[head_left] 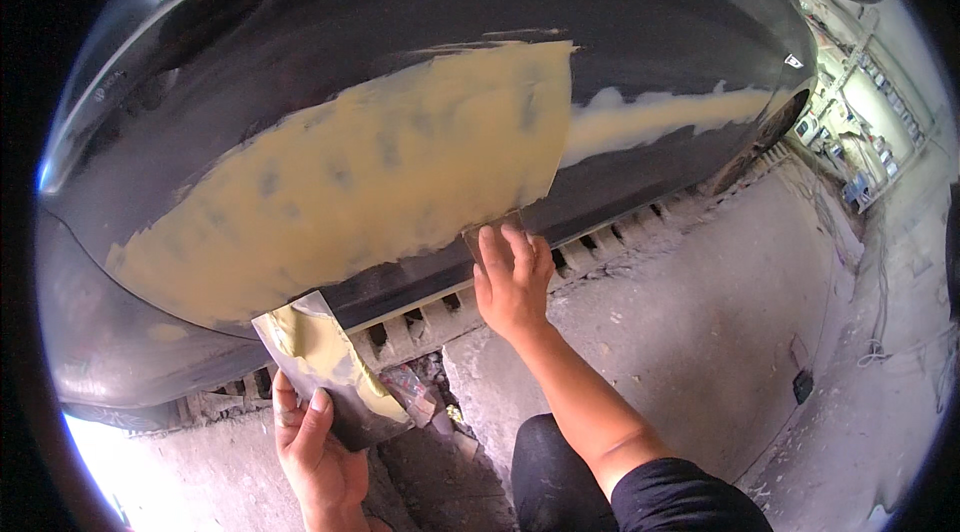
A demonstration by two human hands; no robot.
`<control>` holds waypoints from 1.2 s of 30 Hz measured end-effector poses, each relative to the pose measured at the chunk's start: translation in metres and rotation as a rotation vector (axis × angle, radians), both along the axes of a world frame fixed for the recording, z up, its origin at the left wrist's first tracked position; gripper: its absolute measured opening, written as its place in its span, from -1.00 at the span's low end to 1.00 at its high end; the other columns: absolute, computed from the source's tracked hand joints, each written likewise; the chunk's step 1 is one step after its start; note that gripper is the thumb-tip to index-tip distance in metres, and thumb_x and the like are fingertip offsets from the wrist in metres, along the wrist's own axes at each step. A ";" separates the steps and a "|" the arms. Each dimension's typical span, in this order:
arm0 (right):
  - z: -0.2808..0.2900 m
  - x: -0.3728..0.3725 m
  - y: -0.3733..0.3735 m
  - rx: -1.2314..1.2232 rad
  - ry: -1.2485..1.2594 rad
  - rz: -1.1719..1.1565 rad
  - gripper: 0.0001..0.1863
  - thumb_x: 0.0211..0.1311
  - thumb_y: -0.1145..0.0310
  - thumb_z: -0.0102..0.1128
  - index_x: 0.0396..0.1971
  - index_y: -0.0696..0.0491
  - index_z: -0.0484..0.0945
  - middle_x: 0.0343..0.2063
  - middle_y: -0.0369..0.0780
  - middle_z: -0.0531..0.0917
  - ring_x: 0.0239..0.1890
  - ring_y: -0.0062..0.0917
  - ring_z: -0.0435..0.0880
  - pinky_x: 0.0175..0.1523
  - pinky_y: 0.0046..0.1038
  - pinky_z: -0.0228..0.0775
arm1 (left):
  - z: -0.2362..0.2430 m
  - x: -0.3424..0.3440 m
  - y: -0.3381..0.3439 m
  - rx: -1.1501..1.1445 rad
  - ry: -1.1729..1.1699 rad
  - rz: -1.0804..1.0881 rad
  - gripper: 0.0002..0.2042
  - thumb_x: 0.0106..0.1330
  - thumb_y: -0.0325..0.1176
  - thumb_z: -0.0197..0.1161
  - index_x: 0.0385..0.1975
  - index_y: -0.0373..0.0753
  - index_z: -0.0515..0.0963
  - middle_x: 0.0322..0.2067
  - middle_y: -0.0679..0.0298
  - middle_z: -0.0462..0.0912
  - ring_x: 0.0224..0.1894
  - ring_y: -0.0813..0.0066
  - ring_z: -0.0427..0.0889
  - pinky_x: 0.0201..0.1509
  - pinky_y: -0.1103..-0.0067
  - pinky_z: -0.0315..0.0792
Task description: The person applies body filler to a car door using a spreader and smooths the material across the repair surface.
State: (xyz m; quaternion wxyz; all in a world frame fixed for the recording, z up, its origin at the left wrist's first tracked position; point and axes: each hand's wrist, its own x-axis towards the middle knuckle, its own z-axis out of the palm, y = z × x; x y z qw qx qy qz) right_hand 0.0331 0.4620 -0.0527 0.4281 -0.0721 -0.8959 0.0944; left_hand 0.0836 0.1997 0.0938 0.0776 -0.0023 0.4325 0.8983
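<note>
A dark car body panel (370,22) fills the upper view, with a broad patch of yellow filler (350,192) across it and a narrower pale-and-yellow streak (660,117) to the right. My right hand (512,287) grips a thin spreader (471,244), largely hidden by the fingers, against the lower edge of the broad patch. My left hand (315,447) holds a rectangular grey plate (355,397) smeared with yellow filler, its thumb on the face and fingers at the left edge, just below the panel.
Under the car runs a grated edge (410,327) beside the concrete floor (670,342), with rubble (440,402) near my dark-clad knee (545,472). At the right, a lit work area (865,122) holds shelved items, and cables (880,332) lie on the floor.
</note>
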 end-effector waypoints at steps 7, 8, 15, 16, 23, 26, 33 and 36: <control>0.080 0.070 -0.026 -0.431 0.011 0.528 -0.43 0.20 0.29 0.29 0.21 0.11 0.46 0.24 -0.03 0.31 0.19 -0.09 0.36 0.27 -0.10 0.21 | -0.005 0.006 0.000 0.011 -0.038 -0.014 -0.53 0.32 -0.61 0.09 0.25 -0.29 0.31 0.09 0.16 0.56 0.12 0.34 0.53 0.30 0.38 0.34; 0.092 0.083 -0.031 -0.551 0.004 0.760 -0.45 0.22 0.27 0.29 0.19 0.15 0.48 0.25 -0.01 0.31 0.21 -0.11 0.37 0.29 -0.16 0.22 | -0.008 0.006 0.003 0.007 -0.048 -0.030 -0.53 0.32 -0.61 0.10 0.25 -0.29 0.32 0.08 0.16 0.56 0.12 0.34 0.54 0.29 0.39 0.35; 0.076 0.083 -0.031 -0.250 -0.149 0.929 -0.50 0.12 0.31 0.35 0.12 -0.09 0.57 0.20 -0.18 0.41 0.19 -0.18 0.39 0.28 -0.11 0.19 | 0.014 0.011 0.006 0.091 0.045 -0.048 -0.49 0.32 -0.58 0.11 0.29 -0.28 0.26 0.13 0.13 0.52 0.14 0.28 0.53 0.29 0.34 0.35; 0.076 0.078 -0.024 -0.094 -0.155 0.746 -0.53 0.16 0.26 0.30 0.12 -0.07 0.56 0.19 -0.17 0.41 0.18 -0.20 0.40 0.27 -0.12 0.19 | 0.017 0.013 0.006 0.083 0.062 -0.022 -0.50 0.33 -0.57 0.09 0.29 -0.30 0.26 0.12 0.13 0.53 0.13 0.29 0.53 0.29 0.36 0.37; 0.193 0.019 0.061 -0.066 0.166 -0.098 -0.34 0.22 0.30 0.17 0.35 0.02 0.28 0.26 -0.03 0.30 0.21 -0.02 0.29 0.28 -0.04 0.19 | 0.012 0.012 0.000 0.050 0.048 -0.012 -0.52 0.34 -0.59 0.09 0.28 -0.30 0.27 0.11 0.14 0.53 0.13 0.31 0.54 0.28 0.37 0.38; 0.212 0.005 0.053 -0.114 0.084 -0.196 -0.36 0.20 0.30 0.17 0.32 0.01 0.30 0.25 -0.03 0.27 0.17 0.04 0.31 0.21 0.05 0.28 | 0.013 0.014 0.000 0.041 0.037 -0.003 -0.52 0.34 -0.60 0.08 0.28 -0.29 0.27 0.11 0.14 0.53 0.14 0.31 0.54 0.29 0.37 0.37; 0.175 0.004 -0.029 -0.158 -0.012 -0.067 -0.26 0.10 0.35 0.30 0.34 0.00 0.27 0.21 -0.07 0.26 0.15 0.02 0.28 0.18 0.05 0.24 | 0.012 0.013 0.003 0.046 0.030 0.029 -0.52 0.35 -0.59 0.08 0.29 -0.28 0.27 0.11 0.15 0.53 0.15 0.31 0.52 0.30 0.37 0.35; 0.159 0.016 -0.034 -0.120 -0.045 0.001 -0.27 0.06 0.38 0.29 0.32 -0.02 0.31 0.22 -0.07 0.26 0.12 -0.01 0.29 0.17 0.06 0.21 | 0.010 0.013 0.002 0.030 0.045 0.012 -0.52 0.35 -0.58 0.07 0.29 -0.29 0.27 0.11 0.15 0.53 0.15 0.32 0.52 0.30 0.37 0.35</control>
